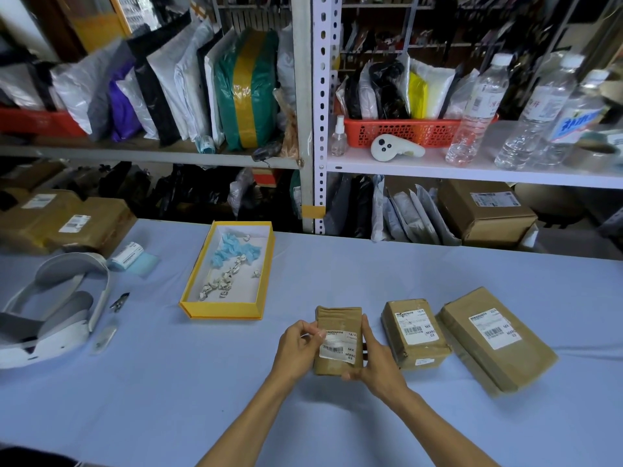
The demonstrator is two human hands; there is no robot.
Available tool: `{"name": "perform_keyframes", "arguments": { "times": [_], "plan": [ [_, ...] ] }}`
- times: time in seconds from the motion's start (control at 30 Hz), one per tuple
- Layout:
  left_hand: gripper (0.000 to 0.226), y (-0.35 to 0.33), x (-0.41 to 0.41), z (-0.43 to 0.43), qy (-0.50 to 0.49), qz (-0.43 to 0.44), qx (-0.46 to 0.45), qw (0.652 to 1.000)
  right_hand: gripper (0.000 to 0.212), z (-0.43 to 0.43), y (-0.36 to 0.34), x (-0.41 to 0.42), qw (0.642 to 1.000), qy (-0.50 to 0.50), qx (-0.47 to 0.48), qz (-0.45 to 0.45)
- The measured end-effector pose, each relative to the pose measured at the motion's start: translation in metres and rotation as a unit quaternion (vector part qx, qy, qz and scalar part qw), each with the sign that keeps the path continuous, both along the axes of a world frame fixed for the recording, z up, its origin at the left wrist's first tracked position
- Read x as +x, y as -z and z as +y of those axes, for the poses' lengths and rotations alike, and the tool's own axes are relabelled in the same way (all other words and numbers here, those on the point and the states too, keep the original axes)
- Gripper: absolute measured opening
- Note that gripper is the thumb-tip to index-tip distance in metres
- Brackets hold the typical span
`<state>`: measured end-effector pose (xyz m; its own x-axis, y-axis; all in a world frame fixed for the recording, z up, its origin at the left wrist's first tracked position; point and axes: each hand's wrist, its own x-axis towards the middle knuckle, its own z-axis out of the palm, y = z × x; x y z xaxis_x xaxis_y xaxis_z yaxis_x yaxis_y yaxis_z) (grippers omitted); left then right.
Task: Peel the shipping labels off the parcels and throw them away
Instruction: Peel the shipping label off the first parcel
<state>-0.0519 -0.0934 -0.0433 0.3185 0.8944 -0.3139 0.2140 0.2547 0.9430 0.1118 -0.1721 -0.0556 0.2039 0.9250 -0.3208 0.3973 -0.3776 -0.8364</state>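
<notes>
The left hand (296,348) pinches the upper-left corner of the shipping label (338,347), while the right hand (371,358) clasps the small parcel's (337,318) right edge. The label's long axis runs toward 5 o'clock; the yellow box (215,311) of crumpled labels lies at 11 o'clock on the worktop (337,264).

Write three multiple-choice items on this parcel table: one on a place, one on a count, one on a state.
1. Where does the open yellow cardboard box sit relative to the held brown paper parcel?
A. far left
B. far right
C. beneath it

2. How many brown parcels lie on the light blue tablecloth to the right of the held one?
A. one
B. two
C. four

3. What is the state of the held parcel's white shipping label?
A. fully removed
B. upper left corner being lifted
C. untouched

Answers:
1 A, the box lies up and left.
2 B, two labelled parcels lie there.
3 B, the left hand pinches that corner while the right hand steadies the parcel.
</notes>
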Motion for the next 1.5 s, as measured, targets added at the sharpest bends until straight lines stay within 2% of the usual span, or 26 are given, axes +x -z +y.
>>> {"name": "perform_keyframes", "arguments": {
  "times": [0.1, 0.13, 0.27, 0.3, 0.4, 0.47, 0.53, 0.6, 0.67, 0.77, 0.83, 0.97, 1.23, 1.37, 1.43, 1.5],
  "plan": [
    [0.017, -0.002, -0.001, 0.000, -0.010, -0.005, -0.012, 1.000, 0.083, 0.001, -0.001, 0.001, 0.999, 0.017, 0.006, 0.034],
    [0.017, -0.003, -0.001, 0.000, -0.012, -0.004, -0.013, 1.000, 0.079, 0.001, -0.001, 0.002, 0.999, 0.021, 0.001, 0.040],
    [0.014, -0.011, 0.003, -0.001, -0.025, -0.007, -0.023, 0.999, 0.113, 0.001, 0.003, 0.002, 1.000, -0.002, 0.004, 0.010],
    [0.015, -0.013, 0.003, -0.001, -0.039, -0.018, -0.033, 0.999, 0.115, 0.000, 0.004, 0.002, 1.000, 0.000, 0.001, 0.007],
    [0.010, -0.017, 0.000, -0.002, -0.081, -0.084, -0.067, 0.991, 0.102, 0.001, 0.003, 0.000, 1.000, 0.015, 0.000, 0.020],
    [0.005, -0.018, -0.004, -0.004, -0.089, -0.119, -0.077, 0.986, 0.111, 0.002, 0.002, 0.000, 1.000, 0.012, -0.016, 0.016],
    [0.028, -0.019, -0.006, -0.004, -0.075, -0.141, -0.073, 0.984, 0.118, 0.002, 0.000, -0.002, 1.000, 0.016, -0.024, -0.008],
    [0.051, -0.020, -0.007, -0.005, -0.060, -0.152, -0.067, 0.984, 0.138, 0.001, 0.000, -0.005, 0.999, 0.021, -0.019, -0.023],
    [0.065, -0.019, -0.008, -0.008, -0.056, -0.136, -0.052, 0.988, 0.153, 0.002, 0.002, -0.007, 0.999, 0.013, -0.017, -0.040],
    [0.084, -0.014, -0.010, -0.012, -0.039, -0.082, -0.018, 0.996, 0.152, 0.003, 0.004, -0.007, 0.999, 0.012, -0.011, -0.040],
    [0.090, -0.012, -0.009, -0.015, -0.035, -0.048, -0.002, 0.998, 0.143, 0.003, 0.003, -0.006, 0.999, 0.025, 0.001, -0.036],
    [0.087, -0.009, -0.005, -0.018, -0.036, -0.024, 0.012, 0.999, 0.122, 0.005, -0.003, -0.006, 0.997, 0.050, 0.013, -0.050],
    [0.085, -0.004, -0.007, -0.016, -0.022, -0.002, 0.022, 1.000, 0.054, 0.015, -0.022, 0.006, 0.999, 0.027, 0.022, -0.024],
    [0.083, -0.004, -0.005, -0.014, -0.020, -0.007, 0.020, 1.000, 0.028, 0.019, -0.022, 0.008, 0.998, 0.022, 0.022, -0.047],
    [0.082, -0.004, -0.006, -0.013, -0.023, -0.016, 0.013, 1.000, 0.021, 0.021, -0.020, 0.007, 0.996, 0.028, 0.029, -0.074],
    [0.085, -0.003, -0.006, -0.012, -0.027, -0.020, 0.006, 0.999, 0.032, 0.023, -0.022, 0.005, 0.995, 0.028, 0.012, -0.092]
  ]
}}
